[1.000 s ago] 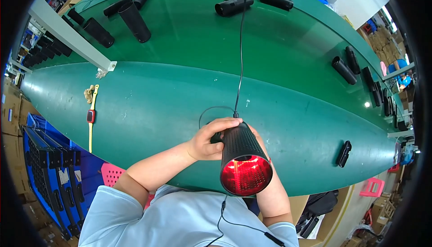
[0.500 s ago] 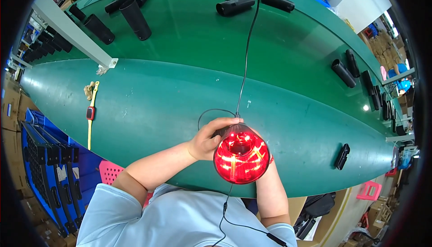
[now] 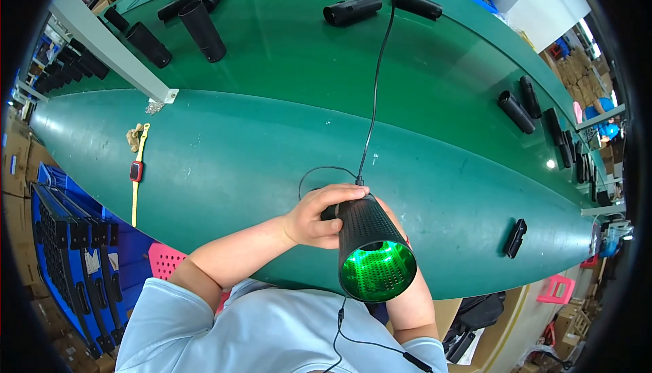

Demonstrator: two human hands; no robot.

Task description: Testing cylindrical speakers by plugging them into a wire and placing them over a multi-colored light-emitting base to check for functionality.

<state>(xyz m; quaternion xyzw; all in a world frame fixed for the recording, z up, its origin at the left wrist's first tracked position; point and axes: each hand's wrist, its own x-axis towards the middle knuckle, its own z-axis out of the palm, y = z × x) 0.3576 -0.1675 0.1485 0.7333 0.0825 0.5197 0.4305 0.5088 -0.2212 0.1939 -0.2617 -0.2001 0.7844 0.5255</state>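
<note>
In front of my body, a black perforated cylinder (image 3: 369,227) tilts with its open end toward me, and green light glows inside it. My left hand (image 3: 319,217) is closed round its far left side, with fingertips by the plug of a thin black cable (image 3: 370,125). Behind the cylinder's right side is my right hand (image 3: 392,215), mostly hidden, so its fingers cannot be made out. Beside my left hand, a loop of thin cable (image 3: 319,168) lies on the green work surface (image 3: 238,142).
A yellow-strapped watch (image 3: 137,171) lies at the left. On the right rests a small black part (image 3: 516,238). Several black cylinders (image 3: 202,30) lie or stand on the far green belt (image 3: 285,54). A grey metal post (image 3: 112,47) rises at the left, near blue crates (image 3: 88,264).
The light inside the cylinder has gone from red to green. The cylinder has tipped, its open end now lower and more of its perforated side showing. My left hand still holds it.
</note>
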